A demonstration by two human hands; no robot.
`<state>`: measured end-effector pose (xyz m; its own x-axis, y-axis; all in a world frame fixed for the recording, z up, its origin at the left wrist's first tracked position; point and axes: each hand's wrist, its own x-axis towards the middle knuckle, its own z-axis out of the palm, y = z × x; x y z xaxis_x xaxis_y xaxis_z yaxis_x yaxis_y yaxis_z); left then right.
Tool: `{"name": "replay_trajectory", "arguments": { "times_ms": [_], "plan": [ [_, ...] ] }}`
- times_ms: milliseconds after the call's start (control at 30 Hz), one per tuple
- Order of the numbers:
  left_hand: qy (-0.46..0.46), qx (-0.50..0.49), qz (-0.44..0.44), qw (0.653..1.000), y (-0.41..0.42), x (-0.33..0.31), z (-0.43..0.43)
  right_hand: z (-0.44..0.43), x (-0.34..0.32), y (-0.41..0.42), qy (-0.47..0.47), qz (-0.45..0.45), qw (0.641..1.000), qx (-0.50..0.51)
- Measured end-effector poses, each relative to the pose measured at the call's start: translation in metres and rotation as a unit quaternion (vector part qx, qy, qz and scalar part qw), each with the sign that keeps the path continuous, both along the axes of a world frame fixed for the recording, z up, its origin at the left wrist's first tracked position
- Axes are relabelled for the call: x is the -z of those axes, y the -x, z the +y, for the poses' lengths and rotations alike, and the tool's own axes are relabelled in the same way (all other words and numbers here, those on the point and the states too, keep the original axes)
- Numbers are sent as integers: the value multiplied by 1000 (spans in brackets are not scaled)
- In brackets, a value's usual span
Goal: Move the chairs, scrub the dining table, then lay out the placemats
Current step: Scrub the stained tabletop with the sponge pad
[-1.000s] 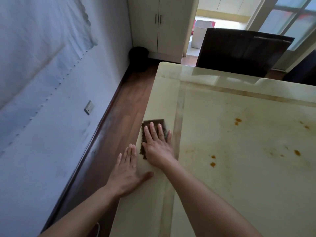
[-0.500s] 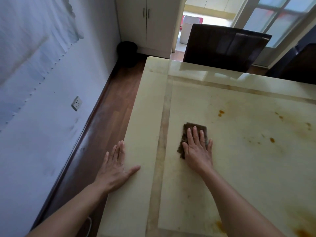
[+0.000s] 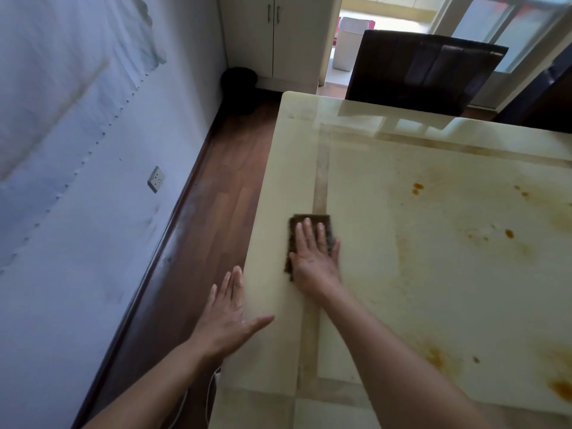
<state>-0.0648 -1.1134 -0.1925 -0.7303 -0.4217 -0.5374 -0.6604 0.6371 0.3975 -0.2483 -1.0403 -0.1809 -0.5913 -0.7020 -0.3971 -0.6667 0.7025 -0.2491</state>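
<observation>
Hands, two, both bare and both laid flat. We list the right hand (image 3: 314, 261) first: fingers straight and close together, palm pressing a scouring pad (image 3: 309, 218) onto the desk (image 3: 433, 289). Left hand (image 3: 230, 314): fingers straight, thumb spread wide, resting on the desk's left edge near the pad and holding nothing. We read it as a brace.

Scouring pad: rectangular, brown-black, lying beside and partly over the darker inlay band (image 3: 322, 181) near the desk's left side. Its far edge shows beyond the fingertips; the rest is under the hand.

Desk: pale, glossy top. Orange-brown stains (image 3: 418, 187) sit well to the right of the pad, further spots (image 3: 509, 233) lie beyond them, and a larger smear (image 3: 561, 388) shows at the near right.

Chairs: one dark chair (image 3: 424, 66) beyond the far edge, a second chair (image 3: 544, 97) partly seen at the far right. We cannot tell whether either touches the desk.

Also present: wood floor (image 3: 223, 212), wall socket (image 3: 156, 178), black bin (image 3: 240, 82) by a white cupboard (image 3: 275, 32). No placemats in view.

Step in hand, as we judge it: the scrubbing, with much left, since the stains remain. The next move calls for carrying the pad rightward over those marks under firm downward pressure, the left hand steadying. The placemats should wait for a clean surface.
</observation>
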Motion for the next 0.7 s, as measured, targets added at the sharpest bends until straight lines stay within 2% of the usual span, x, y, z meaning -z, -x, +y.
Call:
{"name": "replay_trajectory", "arguments": {
  "times_ms": [133, 267, 433, 700],
  "plan": [
    [-11, 2, -5, 1000, -23, 1, 14, -6, 2, -63, 18, 1, 995, -103],
    [-6, 10, -9, 1000, -24, -3, 18, 8, 5, -74, 9, 1, 991, -137],
    [1, -13, -37, 999, -20, -7, 21, 37, 1, -51, 8, -5, 996, -93],
    [1, -69, -33, 997, -18, -2, 36, 151, -2, -2, -38, 25, 999, 22]
  ]
}}
